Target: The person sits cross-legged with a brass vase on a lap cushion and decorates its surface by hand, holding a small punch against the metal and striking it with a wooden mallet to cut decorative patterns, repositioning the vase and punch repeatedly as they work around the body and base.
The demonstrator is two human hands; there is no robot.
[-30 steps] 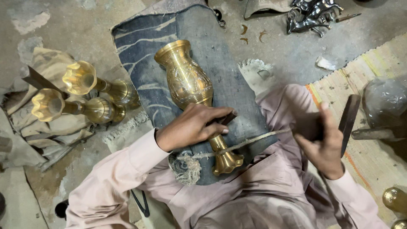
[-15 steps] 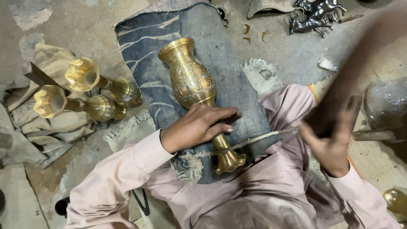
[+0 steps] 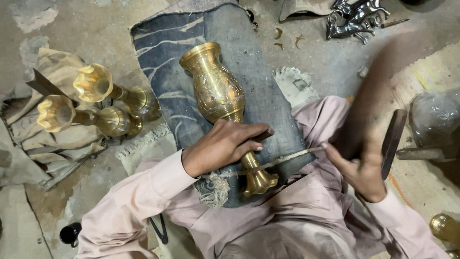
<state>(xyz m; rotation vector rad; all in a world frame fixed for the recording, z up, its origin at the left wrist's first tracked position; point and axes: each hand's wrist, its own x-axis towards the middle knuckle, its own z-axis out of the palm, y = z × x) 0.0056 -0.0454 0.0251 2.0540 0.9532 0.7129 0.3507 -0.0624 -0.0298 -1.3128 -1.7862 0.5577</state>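
Observation:
An engraved brass vase (image 3: 216, 91) lies on its side on a grey-blue cloth (image 3: 268, 72) draped over my lap. My left hand (image 3: 225, 146) rests across the vase's thin stem, its fingers closed around a small dark punch (image 3: 261, 137) held against the metal. The vase's foot (image 3: 258, 181) sticks out below that hand. My right hand (image 3: 360, 169) grips the handle of a dark hammer (image 3: 393, 139) to the right of the vase. That hand and its arm are blurred by motion.
Two fluted brass vases (image 3: 98, 88) (image 3: 64, 114) lie on crumpled cloth at the left. Silver animal figures (image 3: 354, 19) are at the top right. A plastic-wrapped object (image 3: 433, 117) and another brass piece (image 3: 443, 228) are at the right edge, on a woven mat.
My right hand swung the hammer up into a blur and has come back down beside the vase. The left hand stayed on the stem.

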